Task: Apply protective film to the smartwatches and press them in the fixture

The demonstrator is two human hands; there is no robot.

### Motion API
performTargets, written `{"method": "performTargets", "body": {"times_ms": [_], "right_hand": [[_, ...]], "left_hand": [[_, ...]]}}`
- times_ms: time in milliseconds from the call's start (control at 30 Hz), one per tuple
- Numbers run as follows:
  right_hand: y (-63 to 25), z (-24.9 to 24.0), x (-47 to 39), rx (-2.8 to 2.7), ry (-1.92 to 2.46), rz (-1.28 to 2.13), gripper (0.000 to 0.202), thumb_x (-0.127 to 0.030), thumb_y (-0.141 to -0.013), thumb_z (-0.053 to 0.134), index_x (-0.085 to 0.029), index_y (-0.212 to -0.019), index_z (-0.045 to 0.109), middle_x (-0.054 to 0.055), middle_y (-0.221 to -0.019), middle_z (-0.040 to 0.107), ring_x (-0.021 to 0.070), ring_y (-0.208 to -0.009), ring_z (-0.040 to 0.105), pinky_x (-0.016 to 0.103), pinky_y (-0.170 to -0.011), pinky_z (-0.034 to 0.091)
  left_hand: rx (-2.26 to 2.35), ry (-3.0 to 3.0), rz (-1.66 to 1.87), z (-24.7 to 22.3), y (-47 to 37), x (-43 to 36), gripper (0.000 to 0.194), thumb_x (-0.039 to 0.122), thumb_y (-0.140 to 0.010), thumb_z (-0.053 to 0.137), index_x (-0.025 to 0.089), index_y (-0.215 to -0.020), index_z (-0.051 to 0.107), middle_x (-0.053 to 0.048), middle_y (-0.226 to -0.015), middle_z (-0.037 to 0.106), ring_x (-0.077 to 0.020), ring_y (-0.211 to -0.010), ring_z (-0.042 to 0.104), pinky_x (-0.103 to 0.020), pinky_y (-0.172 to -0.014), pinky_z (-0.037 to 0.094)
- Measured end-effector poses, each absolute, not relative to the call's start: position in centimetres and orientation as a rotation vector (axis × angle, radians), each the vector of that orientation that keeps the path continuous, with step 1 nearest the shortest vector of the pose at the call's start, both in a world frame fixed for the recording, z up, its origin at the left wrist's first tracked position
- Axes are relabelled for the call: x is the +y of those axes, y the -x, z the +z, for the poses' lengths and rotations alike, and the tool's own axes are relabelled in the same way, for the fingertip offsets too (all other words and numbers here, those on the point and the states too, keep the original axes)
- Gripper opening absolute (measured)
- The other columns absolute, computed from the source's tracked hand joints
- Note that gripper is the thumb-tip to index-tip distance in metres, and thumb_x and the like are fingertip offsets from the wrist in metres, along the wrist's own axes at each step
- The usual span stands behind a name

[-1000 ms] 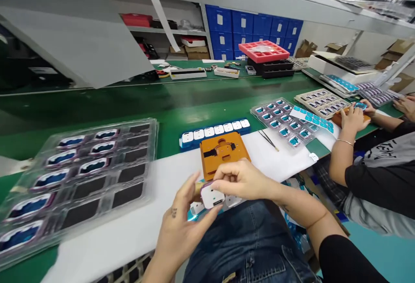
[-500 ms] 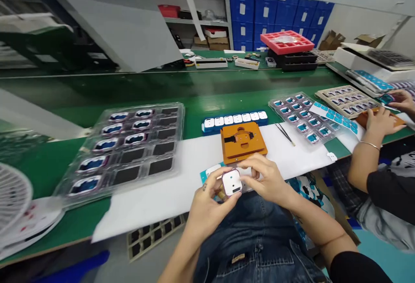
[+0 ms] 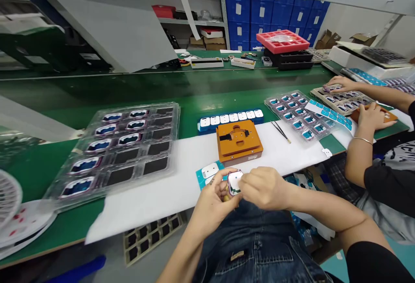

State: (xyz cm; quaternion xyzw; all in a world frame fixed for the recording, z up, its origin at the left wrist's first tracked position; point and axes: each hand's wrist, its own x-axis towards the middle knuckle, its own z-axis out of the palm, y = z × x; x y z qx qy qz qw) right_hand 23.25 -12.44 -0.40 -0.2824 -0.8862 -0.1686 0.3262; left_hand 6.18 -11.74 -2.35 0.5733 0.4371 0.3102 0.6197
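My left hand (image 3: pixel 212 203) is closed around a small rounded-square casing (image 3: pixel 231 188) with a purple rim, held up over my lap. A white sticker (image 3: pixel 236 178) covers much of its face, and a dark green part shows along the lower edge. My right hand (image 3: pixel 264 188) is closed in a pinch at the sticker's right edge; its fingertips are partly hidden. Just behind the casing lies a teal sheet (image 3: pixel 199 175) with white stickers on it. Beyond that stands an orange fixture block (image 3: pixel 240 140) with a black strap-like piece.
At left sits a clear tray (image 3: pixel 175 144) holding several casings. A blue strip (image 3: pixel 202 127) with white squares lies behind the fixture. Tweezers (image 3: pixel 281 131) rest on the white mat (image 3: pixel 145 200). Another filled tray (image 3: pixel 275 107) is at right. A co-worker's hands (image 3: pixel 369 116) work there.
My right hand has gone from spread fingers beside the casing to a closed pinch at its face. The white sticker now looks partly lifted. A co-worker's hand has reached over the beige tray.
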Motion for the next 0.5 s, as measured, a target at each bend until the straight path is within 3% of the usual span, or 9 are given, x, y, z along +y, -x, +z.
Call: {"method": "performTargets", "body": {"times_ms": [100,200,267,367,500], "right_hand": [[-25.3,0.6,-11.7,-2.045,0.918,-0.244,0.023,-0.013,-0.089,0.043,-0.021,-0.078,0.063,0.003,-0.071,0.067,0.0132,-0.064,0.060,0.027,-0.059,0.049],[-28.9,0.8,-10.0,-1.795,1.186,-0.399,0.021,-0.014,-0.087,0.047,-0.023,-0.086,0.066,0.004,-0.078,0.069,0.0158,-0.072,0.064,0.030,-0.068,0.051],[-31.2,-0.5,-8.6,-1.786,1.366,-0.481,0.020,-0.016,-0.086,0.049,-0.022,-0.082,0.068,0.006,-0.080,0.069,0.0179,-0.076,0.064,0.031,-0.071,0.050],[-33.6,-4.0,-7.3,-1.991,1.524,-0.307,0.021,-0.019,-0.086,0.050,-0.019,-0.075,0.068,0.008,-0.079,0.069,0.0182,-0.073,0.062,0.030,-0.069,0.048],[-34.7,-7.3,-7.3,-2.009,1.521,-0.207,0.020,-0.023,-0.090,0.049,-0.017,-0.087,0.068,0.010,-0.089,0.069,0.0198,-0.081,0.063,0.030,-0.073,0.049]], "left_hand": [[0.962,-1.313,0.721,-2.8,-6.1,-11.6,0.052,0.030,-0.068,0.068,0.018,-0.113,0.047,0.003,-0.068,0.059,-0.0085,-0.049,0.047,-0.021,-0.049,0.038],[0.987,-1.320,0.782,-2.9,-5.9,-11.5,0.050,0.030,-0.068,0.068,0.018,-0.112,0.048,0.001,-0.072,0.062,-0.0103,-0.053,0.051,-0.021,-0.051,0.041],[1.014,-1.317,0.831,-2.6,-5.6,-11.4,0.049,0.029,-0.067,0.068,0.018,-0.110,0.049,0.000,-0.074,0.063,-0.0118,-0.058,0.055,-0.022,-0.054,0.044],[1.040,-1.331,0.878,-2.0,-5.3,-11.3,0.046,0.028,-0.064,0.068,0.019,-0.106,0.049,-0.002,-0.079,0.065,-0.0131,-0.064,0.058,-0.023,-0.059,0.047],[1.069,-1.448,0.902,-2.2,-5.2,-11.1,0.042,0.028,-0.065,0.066,0.019,-0.102,0.050,-0.005,-0.090,0.064,-0.0155,-0.073,0.061,-0.024,-0.064,0.049]]}}
